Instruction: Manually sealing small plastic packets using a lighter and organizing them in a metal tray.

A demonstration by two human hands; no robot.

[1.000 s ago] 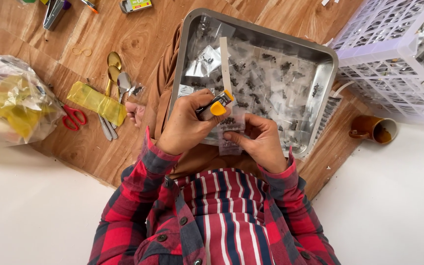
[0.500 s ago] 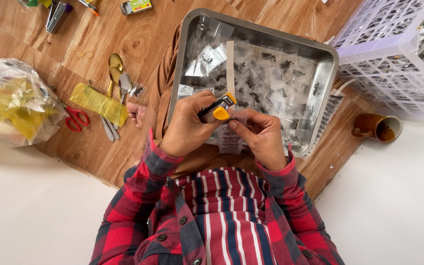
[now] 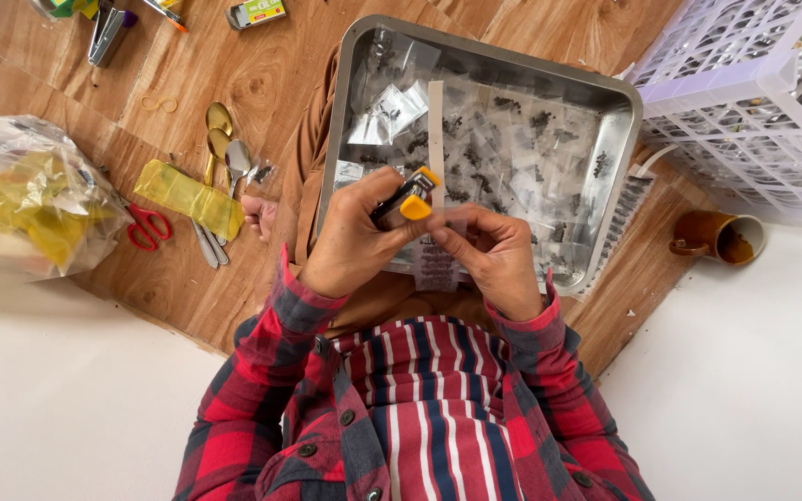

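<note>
Hands barely shifted, left hand gripping stapler, right hand pinching packet, tray holding packets

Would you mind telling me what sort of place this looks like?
Probably a home packing spot on the floor: a metal tray of small filled bags, a white basket, and scissors and spoons on wood boards.

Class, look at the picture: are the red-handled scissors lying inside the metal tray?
No, the red-handled scissors lie on the wooden floor, left of the metal tray.
</note>
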